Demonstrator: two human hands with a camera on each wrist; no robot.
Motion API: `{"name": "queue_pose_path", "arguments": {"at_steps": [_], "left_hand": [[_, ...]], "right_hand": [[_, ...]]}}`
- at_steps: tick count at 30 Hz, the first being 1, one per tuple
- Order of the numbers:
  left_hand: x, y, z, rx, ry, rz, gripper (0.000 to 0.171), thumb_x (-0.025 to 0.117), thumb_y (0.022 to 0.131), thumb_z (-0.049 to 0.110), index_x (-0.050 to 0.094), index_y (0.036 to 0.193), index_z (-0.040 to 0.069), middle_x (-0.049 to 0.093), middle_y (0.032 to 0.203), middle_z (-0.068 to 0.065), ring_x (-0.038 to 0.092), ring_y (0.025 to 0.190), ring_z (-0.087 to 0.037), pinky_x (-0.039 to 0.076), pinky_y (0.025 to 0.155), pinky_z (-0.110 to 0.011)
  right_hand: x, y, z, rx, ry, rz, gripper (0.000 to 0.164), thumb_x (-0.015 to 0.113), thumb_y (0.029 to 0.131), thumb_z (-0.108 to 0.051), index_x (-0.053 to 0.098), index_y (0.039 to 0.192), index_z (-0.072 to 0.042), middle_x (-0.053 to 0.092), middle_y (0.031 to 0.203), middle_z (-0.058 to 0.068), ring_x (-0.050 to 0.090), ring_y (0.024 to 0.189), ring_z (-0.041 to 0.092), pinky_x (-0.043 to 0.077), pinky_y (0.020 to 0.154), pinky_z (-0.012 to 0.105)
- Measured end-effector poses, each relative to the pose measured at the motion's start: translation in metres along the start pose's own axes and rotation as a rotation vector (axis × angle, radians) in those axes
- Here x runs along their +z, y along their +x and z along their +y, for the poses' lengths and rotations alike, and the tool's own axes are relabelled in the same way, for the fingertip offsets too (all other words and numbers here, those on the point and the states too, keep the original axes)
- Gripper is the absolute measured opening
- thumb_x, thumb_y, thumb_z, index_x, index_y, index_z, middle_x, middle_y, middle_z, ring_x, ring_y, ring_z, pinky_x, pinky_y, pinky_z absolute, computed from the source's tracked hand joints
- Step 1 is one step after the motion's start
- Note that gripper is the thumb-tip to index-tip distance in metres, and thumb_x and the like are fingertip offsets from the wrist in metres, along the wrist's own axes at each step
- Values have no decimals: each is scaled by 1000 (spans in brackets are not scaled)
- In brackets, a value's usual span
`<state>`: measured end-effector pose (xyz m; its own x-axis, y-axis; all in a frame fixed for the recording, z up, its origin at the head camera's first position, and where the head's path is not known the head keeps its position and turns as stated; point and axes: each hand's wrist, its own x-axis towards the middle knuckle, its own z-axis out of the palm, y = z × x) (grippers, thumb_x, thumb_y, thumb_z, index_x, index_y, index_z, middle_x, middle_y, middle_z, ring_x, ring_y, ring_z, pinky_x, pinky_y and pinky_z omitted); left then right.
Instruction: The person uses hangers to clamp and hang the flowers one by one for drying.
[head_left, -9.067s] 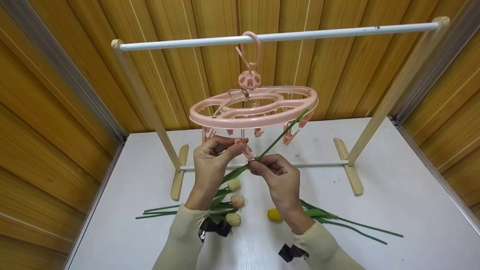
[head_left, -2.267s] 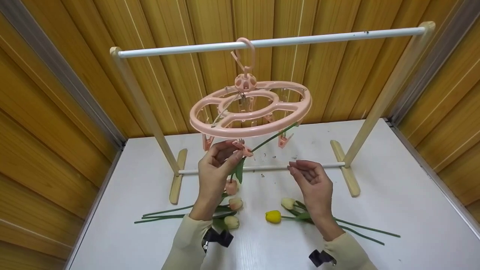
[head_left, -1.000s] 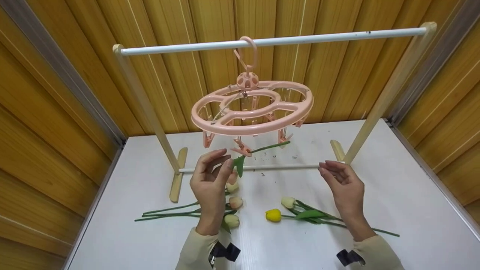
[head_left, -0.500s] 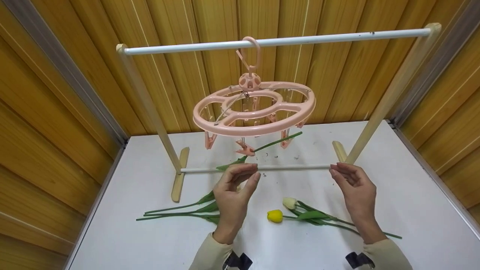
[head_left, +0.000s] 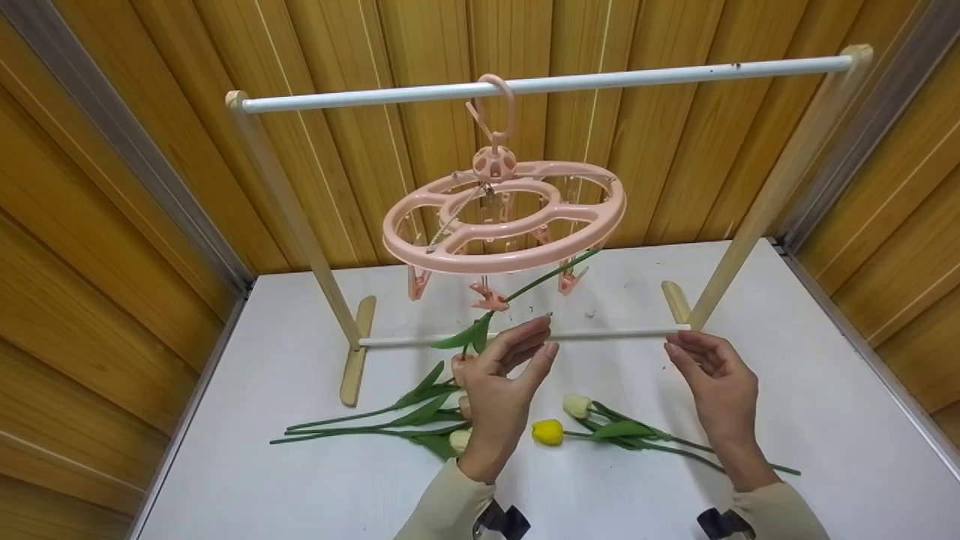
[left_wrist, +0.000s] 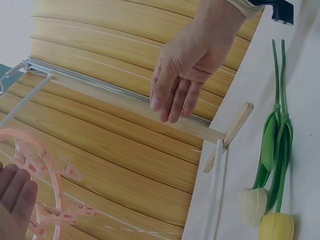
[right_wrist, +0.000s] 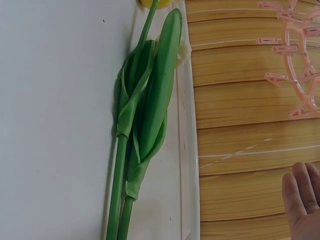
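Observation:
From a clip [head_left: 489, 298] on the pink round clip hanger [head_left: 502, 260] hangs a peach tulip with a green stem [head_left: 551, 276], its head down and its stem end slanting up to the right. My left hand [head_left: 496, 401] is just below and right of that clip, thumb and fingers apart, holding nothing; it partly covers the tulip's head. Further right, my right hand [head_left: 724, 397] is in the air with loosely bent fingers and nothing in them, above the stems of a yellow tulip [head_left: 547, 433] and a white tulip [head_left: 577, 406]. The left wrist view also shows my right hand [left_wrist: 187, 67] empty.
The hanger hooks over the white bar [head_left: 637, 77] of a wooden-legged rack. On the white table [head_left: 225, 487], several tulips with green stems [head_left: 337, 430] lie at the left, their heads partly behind my left hand. Wood-panelled walls [head_left: 112, 300] enclose the table.
Both hands were at the clip and tulip earlier. My right hand let go and moved right, then my left let go and moved down and right. The tulip stays hanging in the clip.

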<state>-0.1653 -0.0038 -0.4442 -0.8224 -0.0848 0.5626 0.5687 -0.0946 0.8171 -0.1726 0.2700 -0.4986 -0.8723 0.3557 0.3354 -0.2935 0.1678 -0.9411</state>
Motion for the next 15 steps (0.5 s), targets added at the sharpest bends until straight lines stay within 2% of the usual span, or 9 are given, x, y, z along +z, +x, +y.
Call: {"name": "queue_pose_path", "arguments": {"at_steps": [1, 2, 3, 4, 7, 15], "left_hand": [[2, 0, 0, -17, -9, 2, 33, 79, 95, 3, 74, 127, 3, 76, 125, -3, 74, 112, -26, 48, 111, -34], [4, 0, 0, -37, -16, 7, 34, 79, 95, 4, 74, 128, 3, 76, 126, -4, 74, 113, -25, 56, 103, -39], [6, 0, 0, -55, -29, 10, 35, 79, 95, 4, 73, 129, 2, 75, 127, -5, 73, 114, -26, 56, 103, -34], [7, 0, 0, -73, -37, 13, 37, 80, 95, 5, 73, 131, 2, 75, 128, -5, 73, 115, -26, 59, 98, -43], [12, 2, 0, -107, -58, 15, 40, 80, 95, 6, 71, 134, 1, 73, 131, -7, 72, 117, -27, 59, 99, -39], [25, 7, -1, -163, -86, 26, 44, 80, 95, 7, 68, 136, -1, 72, 134, -8, 72, 118, -26, 59, 99, -41]], "right_hand": [[0, 0, 0, 1, -12, 0, 33, 77, 94, 5, 67, 125, 9, 75, 116, 19, 75, 101, 14, 60, 85, 22], [-1, 0, 1, 0, -20, 1, 32, 77, 95, 5, 67, 125, 8, 76, 116, 18, 75, 101, 13, 60, 86, 22], [-1, -1, 1, 0, -25, 1, 32, 77, 95, 5, 68, 125, 8, 76, 116, 18, 75, 101, 13, 60, 86, 22], [-1, -1, 1, -1, -29, 0, 32, 77, 95, 5, 68, 125, 8, 76, 116, 17, 75, 101, 13, 60, 86, 22], [-2, -1, 2, 2, -31, -1, 32, 77, 95, 4, 68, 125, 7, 76, 116, 16, 75, 101, 13, 60, 86, 23], [-4, -2, 4, 29, -24, -4, 34, 77, 95, 2, 66, 127, 7, 75, 118, 15, 74, 103, 13, 59, 89, 23]]}}
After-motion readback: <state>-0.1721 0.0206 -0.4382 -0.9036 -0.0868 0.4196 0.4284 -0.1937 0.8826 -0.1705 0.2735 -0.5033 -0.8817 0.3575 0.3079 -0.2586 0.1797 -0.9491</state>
